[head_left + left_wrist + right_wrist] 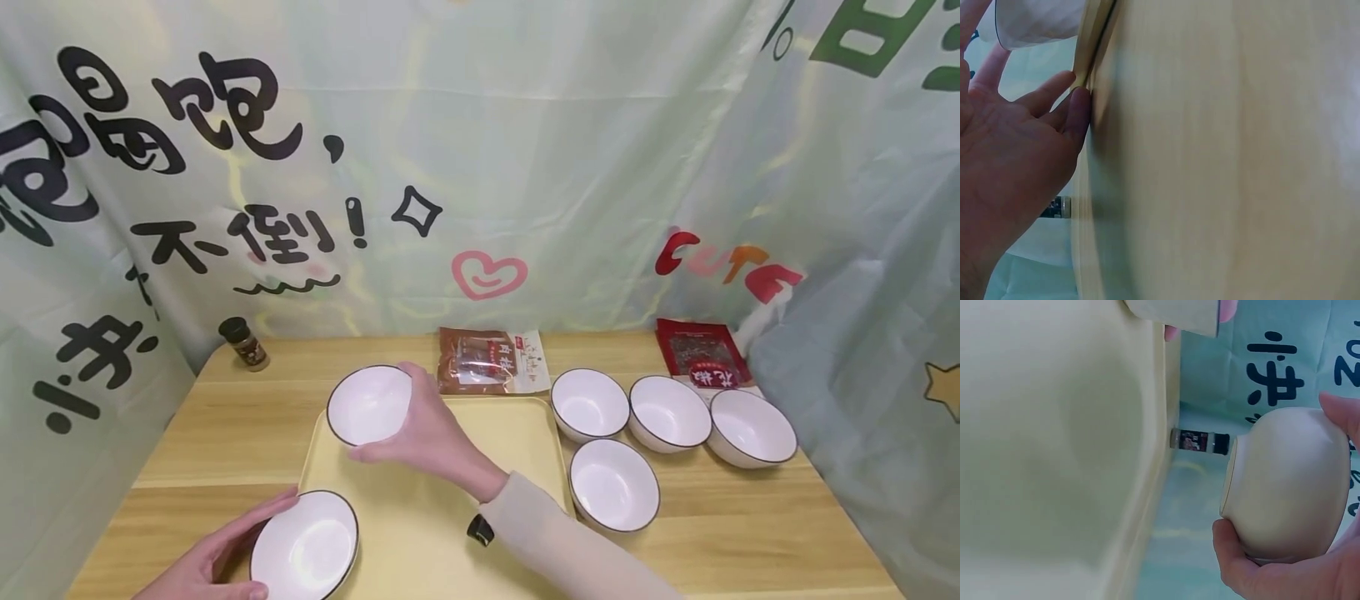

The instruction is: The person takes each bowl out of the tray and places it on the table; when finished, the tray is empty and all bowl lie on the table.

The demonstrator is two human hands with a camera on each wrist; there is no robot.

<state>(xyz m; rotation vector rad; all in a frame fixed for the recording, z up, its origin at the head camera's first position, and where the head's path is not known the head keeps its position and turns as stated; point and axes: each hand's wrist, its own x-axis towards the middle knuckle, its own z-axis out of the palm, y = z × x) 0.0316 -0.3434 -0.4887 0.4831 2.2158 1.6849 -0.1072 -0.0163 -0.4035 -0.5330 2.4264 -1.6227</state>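
My right hand (pixel 435 429) holds a white dark-rimmed bowl (pixel 367 406) by its right side, over the far left corner of a pale yellow tray (pixel 420 533). In the right wrist view the bowl (pixel 1291 487) is tipped sideways to the camera, thumb and fingers spread across its outside, its base apart from the tray. My left hand (pixel 198 567) grips a second white bowl (pixel 307 546) at the tray's near left, fingers at the far side of the rim and thumb at the near side. The left wrist view shows that hand (pixel 1022 144) beside the tray edge.
Right of the tray stand several white bowls, one (pixel 615 485) against its edge and others (pixel 670 412) in a row behind. A brown packet (pixel 491 362) and a red packet (pixel 701 354) lie at the back. A spice jar (pixel 243 343) stands back left. Printed cloth (pixel 585 192) hangs around the table.
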